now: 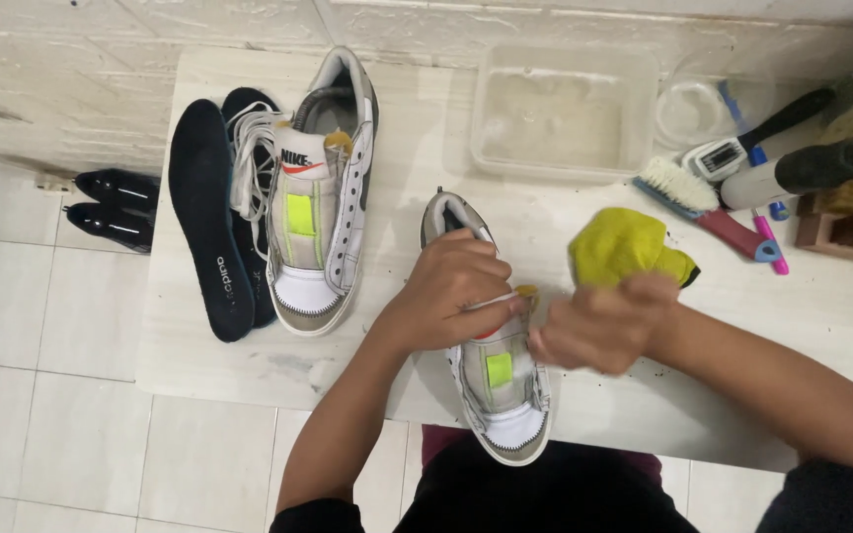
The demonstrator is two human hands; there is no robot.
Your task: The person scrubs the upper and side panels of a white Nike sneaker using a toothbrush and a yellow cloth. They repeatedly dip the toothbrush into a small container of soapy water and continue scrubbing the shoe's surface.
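Yellow cloth (624, 247), soft and bunched, is clamped in the fingers of the right hand (599, 326) and pressed to the side of a grey-and-white sneaker (501, 395). The sneaker is steadied on the pale table (397, 148) by the left hand (451, 286), fingers closed over its tongue. A second sneaker (323, 197), dark insoles (211, 217), a clear tub (565, 114) and bristled brushes (688, 192) are set aside.
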